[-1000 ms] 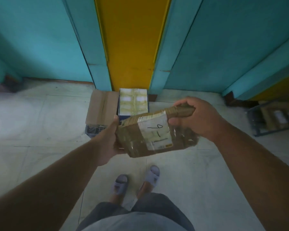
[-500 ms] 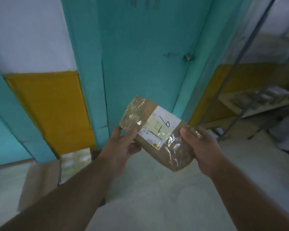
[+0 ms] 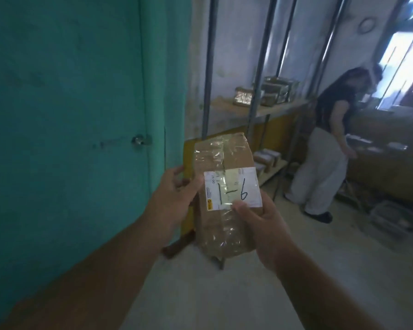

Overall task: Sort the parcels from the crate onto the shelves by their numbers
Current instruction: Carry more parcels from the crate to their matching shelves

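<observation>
Gripping the taped parcel [image 3: 224,186] at its side edges, left hand [image 3: 174,198] and right hand [image 3: 260,222] likely find it light, stiff, slippery.

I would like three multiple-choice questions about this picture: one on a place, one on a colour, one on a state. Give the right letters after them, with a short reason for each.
1. Where are the shelves relative to the door?
A. to its right
B. to its left
C. behind the camera

2. What colour is the door?
A. red
B. teal
C. black

3. How is the parcel held?
A. in both hands
B. in the left hand alone
C. it lies on the floor

Answers:
1 A: the shelves stand past the right edge of the door.
2 B: the door's whole face is teal.
3 A: the left hand grips the left side of the parcel and the right hand grips its lower right, thumb on the label marked 1-6.
</observation>
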The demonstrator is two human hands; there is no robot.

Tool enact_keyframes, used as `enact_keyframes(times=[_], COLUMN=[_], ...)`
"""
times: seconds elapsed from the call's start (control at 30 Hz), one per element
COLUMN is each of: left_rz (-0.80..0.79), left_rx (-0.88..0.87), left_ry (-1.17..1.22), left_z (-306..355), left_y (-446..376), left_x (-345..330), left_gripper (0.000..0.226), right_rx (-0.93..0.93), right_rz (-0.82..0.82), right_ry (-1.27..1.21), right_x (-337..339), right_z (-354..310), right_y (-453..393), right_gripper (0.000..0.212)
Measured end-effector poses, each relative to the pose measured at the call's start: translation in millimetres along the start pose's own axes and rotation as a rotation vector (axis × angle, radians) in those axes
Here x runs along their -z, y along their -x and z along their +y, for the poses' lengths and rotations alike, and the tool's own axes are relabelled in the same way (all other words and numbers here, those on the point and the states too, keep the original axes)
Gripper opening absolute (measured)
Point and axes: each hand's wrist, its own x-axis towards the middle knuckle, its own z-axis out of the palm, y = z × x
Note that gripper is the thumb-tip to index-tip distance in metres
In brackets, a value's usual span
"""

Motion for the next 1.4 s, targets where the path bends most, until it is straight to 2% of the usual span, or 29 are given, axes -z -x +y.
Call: enact_keyframes(times=[0.13, 0.33, 0.5, 0.67, 0.77, 1.0, 1.23, 1.4], left_rz=[-0.150, -0.334, -0.422, -0.400, -0.356, -0.255, -0.261, -0.257], left_rx=[-0.123, -0.187, -0.270, -0.267, -0.269, -0.336, -0.387, -0.467], left_ry=[-0.046, 0.051, -0.018, -0.033, -0.040, -0.138, -0.204, -0.232], left_z=[14.6, 32.7, 27.7, 28.1, 36.2, 40.9, 41.4, 46.3], left_y=[-80.5, -169.2, -241.5, -310.7, -359.7, -484.8, -604.4, -675.8], left_x=[-74.7, -207.4, -327.2, -453.3, -510.2, -595.8, -685.4, -744.2], left_gripper=[0.044, 0.025, 0.032, 0.038, 0.033, 0.039, 0.059, 0.055], right_rx=[0.169, 0.253, 0.296, 0.300, 0.294, 0.336, 0.353, 0.385], right_rz=[0.159, 0.245, 0.383, 0.414, 0.366, 0.299, 0.279, 0.253], right_ry=[0.037, 0.117, 0.132, 0.201, 0.179, 0.136, 0.102, 0.101], right_x=[49.1, 145.0, 253.5, 365.3, 415.7, 485.4, 549.8, 601.5], right_z=[-24.6, -58.8, -62.7, -83.0, -103.4, -117.7, -145.4, -171.3], right_y=[-75.4, -158.0, -238.5, -330.8, -393.7, -552.9, -697.2, -787.4], right_gripper=[0.034, 0.043, 0.044, 0.043, 0.041, 0.037, 0.039, 0.036])
